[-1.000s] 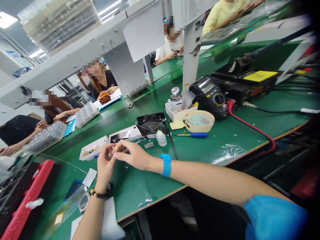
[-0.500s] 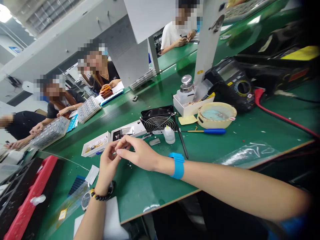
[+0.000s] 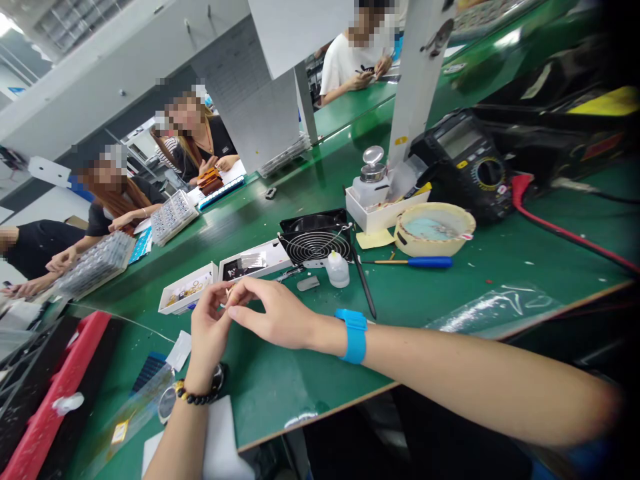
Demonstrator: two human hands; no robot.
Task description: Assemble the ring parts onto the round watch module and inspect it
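My left hand [image 3: 207, 330] and my right hand [image 3: 273, 310] meet fingertip to fingertip above the green bench [image 3: 280, 373]. Between the fingers sits a tiny tan part [image 3: 230, 293], pinched by both hands. A blue band [image 3: 353, 335] circles my right wrist and a dark bead bracelet [image 3: 193, 395] my left. Just beyond the hands lie two white trays: one with small gold parts [image 3: 187, 288] and one with dark pieces [image 3: 253, 261]. A small white bottle [image 3: 338, 269] stands to the right of them.
A black fan [image 3: 314, 239], a blue-handled screwdriver [image 3: 417, 262], a round beige dish [image 3: 434, 230], a multimeter [image 3: 467, 170] with a red lead and a clear bag [image 3: 493, 308] lie to the right. A red rack [image 3: 47, 407] sits left. Other people work across the bench.
The view tilted down and slightly left over the second. My hands stay together on the small part, with only slight shifts of the fingers.
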